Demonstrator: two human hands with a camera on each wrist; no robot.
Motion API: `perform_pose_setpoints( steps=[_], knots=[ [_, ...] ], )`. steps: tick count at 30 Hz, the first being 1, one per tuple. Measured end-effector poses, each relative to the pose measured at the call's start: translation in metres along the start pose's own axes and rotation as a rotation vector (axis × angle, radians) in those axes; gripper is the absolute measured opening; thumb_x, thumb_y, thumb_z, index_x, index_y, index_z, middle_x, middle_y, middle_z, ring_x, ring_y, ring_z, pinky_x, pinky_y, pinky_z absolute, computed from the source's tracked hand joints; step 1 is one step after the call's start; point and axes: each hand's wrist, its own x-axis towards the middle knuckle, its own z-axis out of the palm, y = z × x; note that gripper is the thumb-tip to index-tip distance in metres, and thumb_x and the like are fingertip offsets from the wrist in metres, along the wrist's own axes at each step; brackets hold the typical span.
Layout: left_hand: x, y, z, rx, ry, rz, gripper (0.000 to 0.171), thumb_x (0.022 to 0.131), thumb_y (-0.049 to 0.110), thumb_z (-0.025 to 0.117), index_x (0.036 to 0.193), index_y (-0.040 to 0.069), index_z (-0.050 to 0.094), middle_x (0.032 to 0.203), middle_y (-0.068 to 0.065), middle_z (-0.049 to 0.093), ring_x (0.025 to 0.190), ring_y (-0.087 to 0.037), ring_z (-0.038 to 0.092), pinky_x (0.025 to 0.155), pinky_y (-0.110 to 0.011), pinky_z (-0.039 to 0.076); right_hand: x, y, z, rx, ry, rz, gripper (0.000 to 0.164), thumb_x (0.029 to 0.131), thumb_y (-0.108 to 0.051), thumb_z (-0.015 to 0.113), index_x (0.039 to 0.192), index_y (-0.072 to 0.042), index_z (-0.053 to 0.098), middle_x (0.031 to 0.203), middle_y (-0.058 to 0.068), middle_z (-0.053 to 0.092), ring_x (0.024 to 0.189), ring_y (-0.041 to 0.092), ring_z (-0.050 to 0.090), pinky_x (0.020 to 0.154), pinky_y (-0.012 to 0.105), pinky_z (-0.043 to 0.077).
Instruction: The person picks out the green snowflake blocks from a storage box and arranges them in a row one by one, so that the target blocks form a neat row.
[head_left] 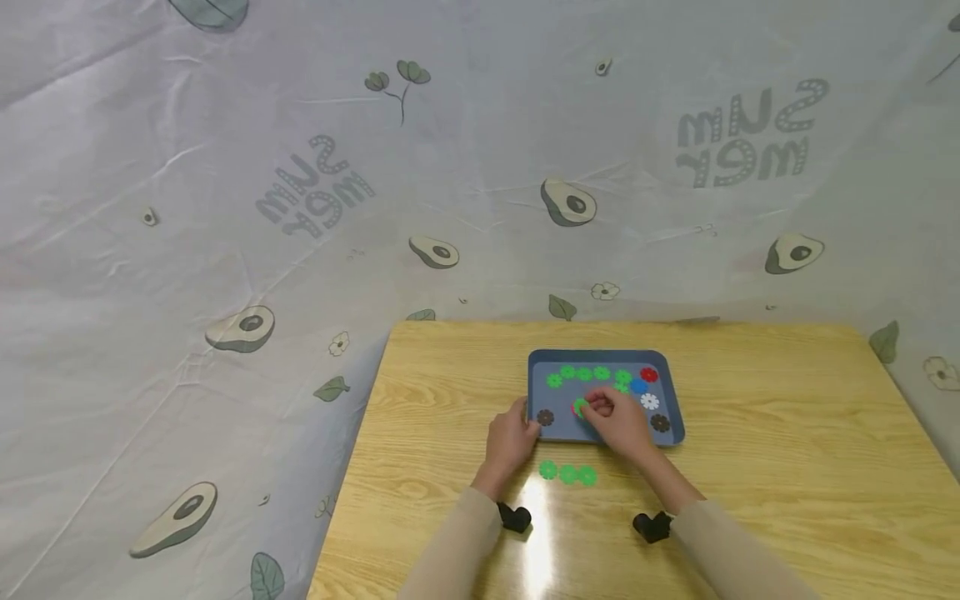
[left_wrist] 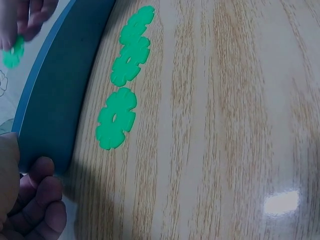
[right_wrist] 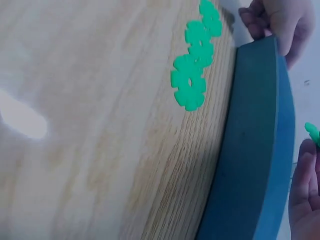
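Note:
A blue-grey tray lies on the table, its front left corner gripped by my left hand between thumb and fingers. Over the tray's middle, my right hand pinches a green notched plastic disc between thumb and fingertips. A bit of red shows at the edge of that disc. Several more green discs form a row along the tray's back. Red, blue, white and brown discs run down its right side. Another brown disc lies near the left hand.
In front of the tray, three green discs lie in a row on the wooden table. Behind the table hangs a pale cloth printed with avocados and leaves. Black wrist mounts stick out by both sleeves.

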Motion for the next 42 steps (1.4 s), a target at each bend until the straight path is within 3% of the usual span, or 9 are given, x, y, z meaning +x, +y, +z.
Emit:
perform_pose_setpoints(
  steps=[6,12,19,26,36,42],
  knots=[
    [0.0,-0.001,0.0,-0.001,0.024,0.022,0.057,0.089,0.013,0.061,0.145,0.004,0.058,0.05,0.009,0.033,0.046,-0.007,0.026,0.046,-0.027,0.027,-0.023,-0.002,-0.013,0.0,-0.013,-0.023,0.015,0.094,-0.017,0.077,0.103,-0.007,0.073,0.091,0.002,0.07,0.081,0.016,0.066,0.073,0.029,0.054],
    [0.0,-0.002,0.001,-0.001,0.003,0.009,0.057,0.091,0.013,0.06,0.147,0.006,0.057,0.051,0.009,0.032,0.046,-0.007,0.024,0.047,-0.027,0.026,-0.052,0.01,-0.02,0.018,-0.057,-0.014,0.013,0.093,-0.015,0.078,0.102,-0.007,0.074,0.088,-0.001,0.069,0.078,0.013,0.065,0.071,0.027,0.054],
    [-0.001,-0.001,-0.002,-0.013,0.006,0.006,0.057,0.091,0.014,0.059,0.147,0.005,0.057,0.05,0.008,0.032,0.046,-0.008,0.025,0.047,-0.028,0.026,-0.074,0.024,-0.018,0.011,-0.087,0.083,0.012,0.092,-0.013,0.078,0.102,-0.006,0.074,0.087,0.0,0.068,0.078,0.012,0.064,0.072,0.026,0.053],
    [-0.002,0.001,-0.002,-0.014,0.008,0.002,0.057,0.09,0.014,0.059,0.147,0.004,0.057,0.052,0.008,0.033,0.047,-0.008,0.027,0.048,-0.028,0.027,-0.08,0.033,-0.011,-0.071,-0.097,0.158,0.012,0.092,-0.015,0.077,0.1,-0.007,0.075,0.084,-0.001,0.066,0.077,0.012,0.063,0.072,0.027,0.052],
    [-0.001,0.002,-0.002,-0.006,0.008,-0.002,0.057,0.09,0.014,0.06,0.146,0.004,0.057,0.052,0.008,0.033,0.048,-0.009,0.028,0.049,-0.028,0.028,-0.08,0.037,-0.003,-0.201,-0.059,0.097,0.006,0.09,-0.016,0.078,0.092,-0.011,0.076,0.079,-0.006,0.065,0.074,0.011,0.059,0.071,0.035,0.05],
    [-0.002,0.002,-0.002,-0.007,0.0,-0.008,0.057,0.09,0.014,0.059,0.147,0.004,0.057,0.052,0.008,0.033,0.047,-0.009,0.027,0.048,-0.028,0.027,-0.081,0.035,-0.002,-0.213,-0.054,0.084,0.005,0.088,-0.016,0.077,0.09,-0.012,0.076,0.077,-0.006,0.065,0.072,0.011,0.059,0.07,0.035,0.05]
  ],
)
